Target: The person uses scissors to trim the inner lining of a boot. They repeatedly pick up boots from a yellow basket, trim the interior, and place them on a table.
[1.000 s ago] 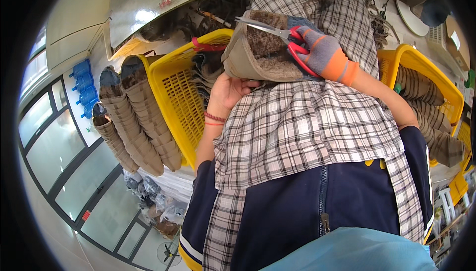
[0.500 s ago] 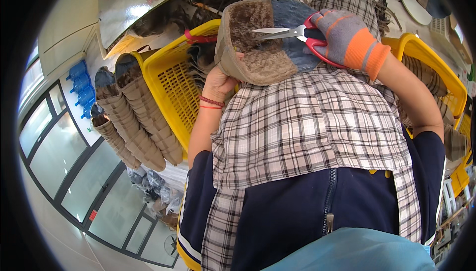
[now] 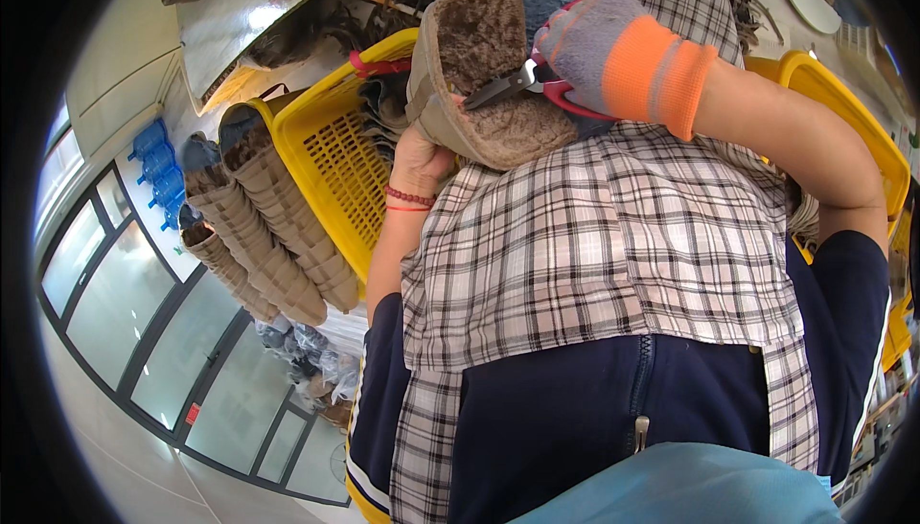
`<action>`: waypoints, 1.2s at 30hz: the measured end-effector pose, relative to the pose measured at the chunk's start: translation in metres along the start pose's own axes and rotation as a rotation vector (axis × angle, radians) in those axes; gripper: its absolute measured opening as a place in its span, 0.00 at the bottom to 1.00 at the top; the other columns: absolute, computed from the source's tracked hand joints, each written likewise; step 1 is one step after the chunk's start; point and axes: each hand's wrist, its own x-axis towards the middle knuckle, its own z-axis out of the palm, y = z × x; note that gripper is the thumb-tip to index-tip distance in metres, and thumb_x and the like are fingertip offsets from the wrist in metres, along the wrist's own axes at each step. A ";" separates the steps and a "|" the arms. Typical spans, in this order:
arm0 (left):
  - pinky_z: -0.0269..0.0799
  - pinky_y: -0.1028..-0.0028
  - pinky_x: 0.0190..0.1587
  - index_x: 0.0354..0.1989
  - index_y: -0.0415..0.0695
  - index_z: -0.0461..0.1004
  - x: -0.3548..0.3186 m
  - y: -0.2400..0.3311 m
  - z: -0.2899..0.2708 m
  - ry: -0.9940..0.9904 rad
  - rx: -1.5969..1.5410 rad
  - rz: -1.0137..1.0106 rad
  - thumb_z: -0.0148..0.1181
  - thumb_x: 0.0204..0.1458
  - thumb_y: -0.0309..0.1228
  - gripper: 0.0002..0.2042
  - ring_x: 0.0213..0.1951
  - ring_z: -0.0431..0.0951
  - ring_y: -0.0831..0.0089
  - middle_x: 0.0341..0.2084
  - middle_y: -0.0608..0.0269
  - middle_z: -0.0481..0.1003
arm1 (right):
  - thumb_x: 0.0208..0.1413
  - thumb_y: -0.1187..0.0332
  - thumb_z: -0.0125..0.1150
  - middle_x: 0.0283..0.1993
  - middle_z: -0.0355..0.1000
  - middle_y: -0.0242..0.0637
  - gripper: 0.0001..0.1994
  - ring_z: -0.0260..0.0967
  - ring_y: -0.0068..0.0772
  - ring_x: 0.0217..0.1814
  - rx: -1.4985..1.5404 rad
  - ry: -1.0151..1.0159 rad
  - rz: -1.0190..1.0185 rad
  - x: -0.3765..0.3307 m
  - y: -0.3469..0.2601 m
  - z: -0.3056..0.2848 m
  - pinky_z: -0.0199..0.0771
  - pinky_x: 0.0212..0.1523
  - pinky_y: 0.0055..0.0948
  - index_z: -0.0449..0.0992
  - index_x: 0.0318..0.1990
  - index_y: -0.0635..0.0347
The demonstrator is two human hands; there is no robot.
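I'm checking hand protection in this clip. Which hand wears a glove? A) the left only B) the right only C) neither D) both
B: the right hand, working the scissors at the fuzzy brown slipper, is in a grey and orange glove, while the left hand holding the slipper from below is bare.

A footwear workshop here: yellow plastic crates [image 3: 331,165] crammed with stock, long stacked rows of fuzzy brown slipper pieces [image 3: 264,237], bagged goods [image 3: 307,352] heaped beside big glass partitions [image 3: 115,294].
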 end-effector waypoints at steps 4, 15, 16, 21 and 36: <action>0.75 0.71 0.40 0.40 0.38 0.72 -0.004 0.000 0.003 -0.016 0.001 -0.011 0.59 0.48 0.24 0.10 0.33 0.76 0.70 0.31 0.59 0.74 | 0.44 0.66 0.61 0.34 0.74 0.35 0.13 0.74 0.34 0.35 0.012 -0.149 -0.003 0.005 -0.002 -0.005 0.73 0.35 0.29 0.75 0.39 0.56; 0.76 0.74 0.37 0.40 0.39 0.72 -0.007 0.009 0.012 -0.059 0.008 -0.067 0.59 0.45 0.18 0.12 0.33 0.76 0.76 0.33 0.64 0.74 | 0.43 0.68 0.62 0.28 0.74 0.33 0.04 0.74 0.32 0.32 -0.007 -0.243 -0.033 0.006 -0.010 -0.050 0.74 0.33 0.25 0.78 0.29 0.54; 0.76 0.77 0.37 0.40 0.39 0.73 -0.007 0.009 0.012 -0.065 0.019 -0.060 0.60 0.44 0.16 0.13 0.34 0.76 0.78 0.35 0.67 0.74 | 0.43 0.68 0.62 0.29 0.74 0.33 0.05 0.74 0.32 0.33 -0.021 -0.241 -0.050 0.006 -0.010 -0.050 0.74 0.34 0.25 0.78 0.30 0.54; 0.75 0.75 0.40 0.40 0.40 0.73 -0.006 0.013 0.009 -0.123 0.035 -0.105 0.60 0.44 0.16 0.13 0.36 0.75 0.78 0.37 0.69 0.73 | 0.42 0.58 0.62 0.31 0.74 0.39 0.13 0.73 0.38 0.35 0.131 -0.378 -0.357 0.004 0.023 -0.068 0.72 0.32 0.32 0.77 0.30 0.57; 0.75 0.75 0.35 0.42 0.40 0.71 0.003 -0.001 0.005 0.004 0.115 -0.007 0.59 0.49 0.25 0.11 0.31 0.76 0.74 0.33 0.64 0.74 | 0.38 0.47 0.67 0.36 0.74 0.35 0.27 0.73 0.35 0.39 0.170 -0.088 0.157 -0.024 0.015 -0.030 0.73 0.39 0.32 0.75 0.43 0.55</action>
